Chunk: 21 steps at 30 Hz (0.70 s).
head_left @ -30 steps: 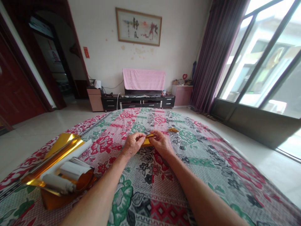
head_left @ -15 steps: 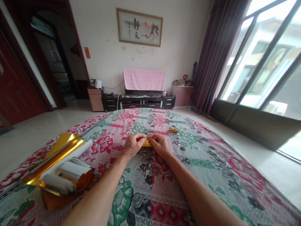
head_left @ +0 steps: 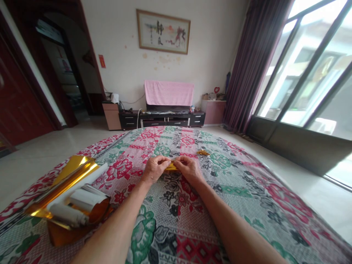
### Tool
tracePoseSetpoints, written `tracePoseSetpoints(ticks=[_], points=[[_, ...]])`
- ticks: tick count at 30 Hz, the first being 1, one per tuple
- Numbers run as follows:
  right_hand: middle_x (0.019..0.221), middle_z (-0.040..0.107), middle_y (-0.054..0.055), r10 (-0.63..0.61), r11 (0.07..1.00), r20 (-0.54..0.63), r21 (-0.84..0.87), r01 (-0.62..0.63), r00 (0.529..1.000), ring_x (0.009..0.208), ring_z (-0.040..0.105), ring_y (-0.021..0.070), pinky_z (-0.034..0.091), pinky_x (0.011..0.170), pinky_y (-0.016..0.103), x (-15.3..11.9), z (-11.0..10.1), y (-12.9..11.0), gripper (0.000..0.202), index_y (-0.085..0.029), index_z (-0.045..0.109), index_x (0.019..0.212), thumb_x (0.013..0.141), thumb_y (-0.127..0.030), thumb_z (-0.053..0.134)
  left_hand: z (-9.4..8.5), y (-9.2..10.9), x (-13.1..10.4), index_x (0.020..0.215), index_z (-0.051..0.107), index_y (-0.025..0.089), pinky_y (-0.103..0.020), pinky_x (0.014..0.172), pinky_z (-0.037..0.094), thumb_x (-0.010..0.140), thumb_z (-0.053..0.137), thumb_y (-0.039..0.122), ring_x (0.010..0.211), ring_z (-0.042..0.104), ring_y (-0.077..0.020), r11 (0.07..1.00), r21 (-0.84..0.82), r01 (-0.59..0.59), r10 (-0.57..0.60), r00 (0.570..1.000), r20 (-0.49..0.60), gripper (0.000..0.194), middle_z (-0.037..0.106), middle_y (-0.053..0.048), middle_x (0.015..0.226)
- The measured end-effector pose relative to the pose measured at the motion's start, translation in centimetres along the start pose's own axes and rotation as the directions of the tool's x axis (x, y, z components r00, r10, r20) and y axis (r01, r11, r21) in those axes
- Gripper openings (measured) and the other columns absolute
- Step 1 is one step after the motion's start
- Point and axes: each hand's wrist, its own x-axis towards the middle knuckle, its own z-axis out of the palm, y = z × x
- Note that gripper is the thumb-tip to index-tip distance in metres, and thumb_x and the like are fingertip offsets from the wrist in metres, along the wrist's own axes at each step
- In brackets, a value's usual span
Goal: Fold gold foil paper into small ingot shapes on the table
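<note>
Both hands meet near the middle of the flowered tablecloth. My left hand pinches the left end of a small piece of folded gold foil paper. Its right end is pinched by my right hand. The fingertips almost touch along the top edge and cover part of the paper. A small crumpled piece of gold foil lies on the cloth beyond my right hand.
On the left of the table lie rolled gold foil sheets with white backs, partly curled over each other. Past the table's far edge stand a low black cabinet and a screen under a pink cloth.
My hands stay in nearly the same place. Slightly more of the gold foil paper shows between and below the fingers.
</note>
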Motion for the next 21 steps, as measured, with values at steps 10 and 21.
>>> tracePoseSetpoints(ticks=[10, 21], points=[[0.075, 0.062, -0.001, 0.053, 0.981, -0.04, 0.191, -0.045, 0.998, 0.066, 0.057, 0.0124, 0.044, 0.062, 0.024, -0.17, -0.04, -0.52, 0.031, -0.02, 0.055, 0.092, 0.065, -0.033, 0.064, -0.22, 0.39, -0.06, 0.077, 0.069, 0.015, -0.021, 0.06, 0.047, 0.07, 0.061, 0.033, 0.064, 0.06, -0.0138, 0.996, -0.082, 0.047, -0.046, 0.999, 0.016, 0.021, 0.068, -0.001, 0.067], [0.065, 0.058, -0.004, 0.084, 0.959, 0.04, 0.269, -0.092, 0.996, 0.06, 0.051, 0.0113, 0.041, 0.058, 0.022, -0.08, -0.07, -0.3, 0.022, -0.02, 0.059, 0.08, 0.066, -0.034, 0.064, 0.12, 0.57, -0.07, 0.103, 0.062, 0.015, -0.025, 0.069, 0.051, 0.067, 0.063, 0.027, 0.072, 0.064, -0.0147, 0.956, -0.278, 0.092, -0.069, 0.993, 0.093, 0.038, 0.07, -0.002, 0.081]])
